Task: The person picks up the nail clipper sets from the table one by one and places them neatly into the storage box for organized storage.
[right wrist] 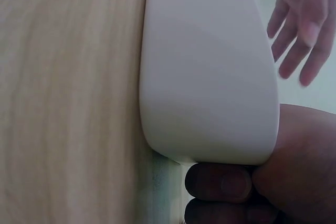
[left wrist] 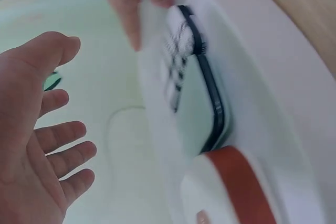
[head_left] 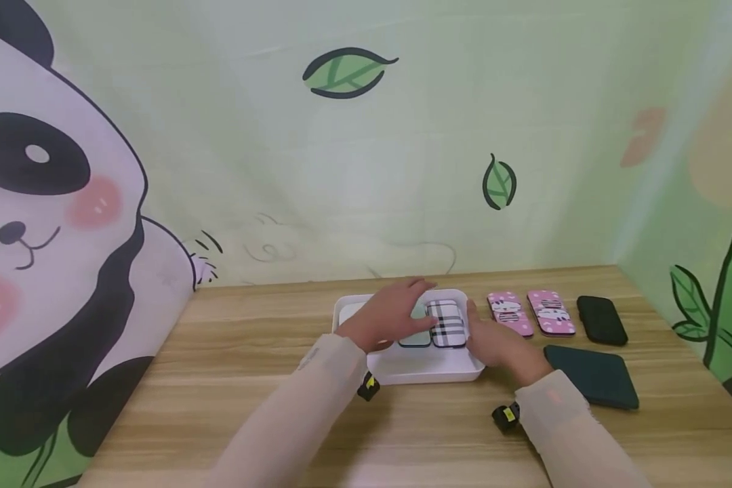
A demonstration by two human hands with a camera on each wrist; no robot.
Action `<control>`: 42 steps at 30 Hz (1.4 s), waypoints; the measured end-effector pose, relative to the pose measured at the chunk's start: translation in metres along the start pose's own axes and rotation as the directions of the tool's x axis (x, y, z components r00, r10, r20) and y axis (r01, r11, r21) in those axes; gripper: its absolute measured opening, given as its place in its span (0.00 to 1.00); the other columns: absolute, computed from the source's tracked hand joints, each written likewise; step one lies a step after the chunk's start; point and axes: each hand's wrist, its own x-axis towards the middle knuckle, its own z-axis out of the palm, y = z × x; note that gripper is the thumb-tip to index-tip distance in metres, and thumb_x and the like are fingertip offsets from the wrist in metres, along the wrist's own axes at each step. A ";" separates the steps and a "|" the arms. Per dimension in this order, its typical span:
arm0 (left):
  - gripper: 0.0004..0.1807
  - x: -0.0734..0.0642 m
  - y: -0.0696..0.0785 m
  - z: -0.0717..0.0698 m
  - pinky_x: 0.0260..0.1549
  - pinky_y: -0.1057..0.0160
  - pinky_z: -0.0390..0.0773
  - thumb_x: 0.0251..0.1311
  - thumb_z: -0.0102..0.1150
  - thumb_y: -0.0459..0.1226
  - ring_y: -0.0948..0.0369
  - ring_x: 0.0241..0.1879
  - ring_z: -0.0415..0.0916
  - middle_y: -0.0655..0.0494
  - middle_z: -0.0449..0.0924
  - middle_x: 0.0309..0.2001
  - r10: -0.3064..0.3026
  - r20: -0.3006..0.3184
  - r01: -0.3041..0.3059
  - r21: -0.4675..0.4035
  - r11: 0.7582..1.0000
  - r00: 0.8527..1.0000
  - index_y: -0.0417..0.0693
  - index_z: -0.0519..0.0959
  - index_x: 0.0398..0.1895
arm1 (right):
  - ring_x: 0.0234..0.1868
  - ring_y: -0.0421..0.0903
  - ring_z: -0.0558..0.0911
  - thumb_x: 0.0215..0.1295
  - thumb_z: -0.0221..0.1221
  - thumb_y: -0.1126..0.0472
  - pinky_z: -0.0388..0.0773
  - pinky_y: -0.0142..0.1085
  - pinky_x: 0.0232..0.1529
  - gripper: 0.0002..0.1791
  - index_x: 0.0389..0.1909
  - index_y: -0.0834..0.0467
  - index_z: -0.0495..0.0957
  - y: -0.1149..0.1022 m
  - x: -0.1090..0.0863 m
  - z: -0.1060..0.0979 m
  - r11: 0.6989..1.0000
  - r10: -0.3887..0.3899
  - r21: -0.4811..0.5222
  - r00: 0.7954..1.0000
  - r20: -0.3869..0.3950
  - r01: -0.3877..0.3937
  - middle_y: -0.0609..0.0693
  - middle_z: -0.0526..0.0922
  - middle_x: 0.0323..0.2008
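A white tray (head_left: 427, 369) lies on the table. Inside, a black-and-white plaid case (head_left: 447, 325) stands beside a pale green case (head_left: 415, 339), partly covered by my left hand (head_left: 387, 315). In the left wrist view, a white item with a red-brown band (left wrist: 239, 182) is next to the green case. My left hand hovers above the tray, fingers extended and holding nothing. At the tray's right end, my right hand (head_left: 497, 344) grips the wall, its thumb inside and its curled fingers (right wrist: 220, 182) outside.
Right of the tray lie two pink patterned cases (head_left: 509, 314) (head_left: 551, 313) and a black case (head_left: 602, 320). A dark green flat case (head_left: 593, 376) lies nearer, close to my right wrist. Behind the wooden table (head_left: 250, 393) hangs a panda-printed backdrop (head_left: 250, 135).
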 end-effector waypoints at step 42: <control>0.37 -0.134 -0.008 -0.048 0.69 0.45 0.62 0.64 0.62 0.50 0.57 0.74 0.58 0.59 0.62 0.75 -0.029 -0.506 -0.166 -0.337 0.927 0.862 0.58 0.63 0.76 | 0.45 0.53 0.79 0.76 0.46 0.55 0.76 0.48 0.45 0.41 0.78 0.70 0.39 0.004 -0.003 -0.006 0.995 -0.054 -0.088 0.997 -0.062 0.048 0.68 0.73 0.64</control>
